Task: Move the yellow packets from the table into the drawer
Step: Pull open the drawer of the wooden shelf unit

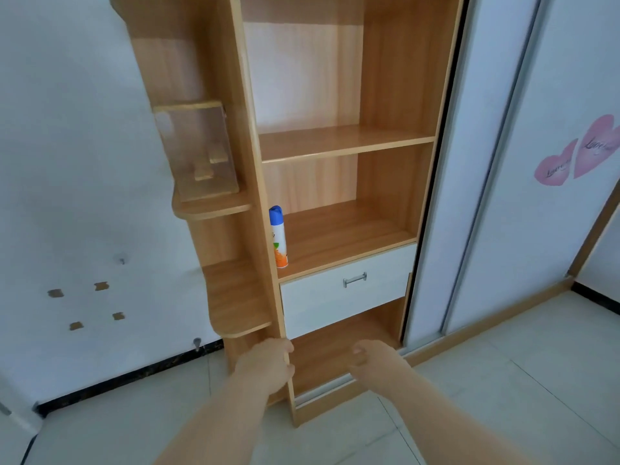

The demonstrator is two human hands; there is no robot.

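A white drawer with a metal handle sits closed in a wooden shelf unit. My left hand is below the drawer's left corner, its fingers wrapped around the unit's upright panel edge. Below the drawer and to the right, my right hand hovers in front of the bottom compartment with fingers loosely curled and nothing in it. No yellow packets and no table are in view.
A blue-capped spray can stands on the shelf above the drawer. A clear plastic box rests on a rounded side shelf. White sliding doors with pink heart stickers stand to the right. Pale floor tiles lie below.
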